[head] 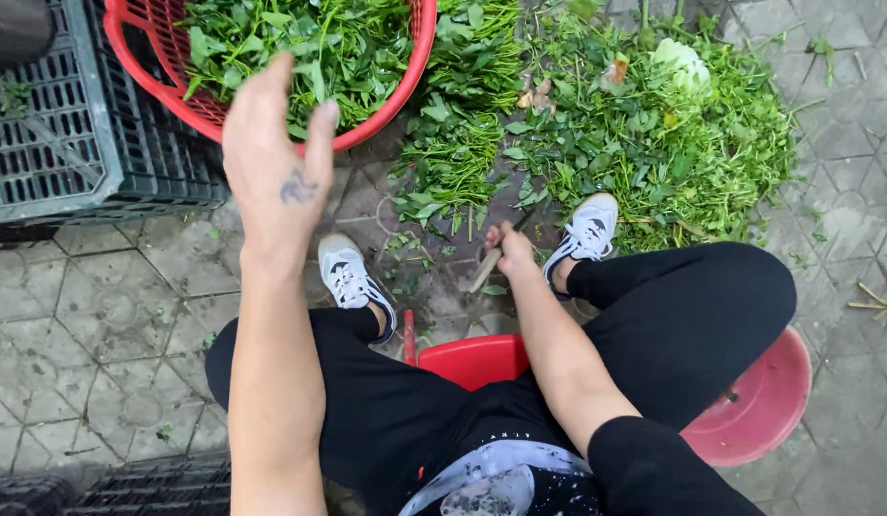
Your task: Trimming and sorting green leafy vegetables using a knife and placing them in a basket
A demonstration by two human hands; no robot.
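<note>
Red basket (405, 86) at the far left, heaped with picked greens (300, 38), and the left hand (276, 158) hovers at its rim, fingers spread, holding nothing. The right hand (510, 250) grips a small knife (486, 270) between the shoes, near the loose leaf pile (653, 134) on the paving at far right.

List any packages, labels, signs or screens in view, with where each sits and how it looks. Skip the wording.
No packages, signs or screens show.
Shirt print: bottom centre on the person's black top, a pale rounded graphic, partly hidden.
Shoe markings: dark marks on the white shoes by the greens.
Left hand: a small dark mark on its back, held open by the red basket.
</note>
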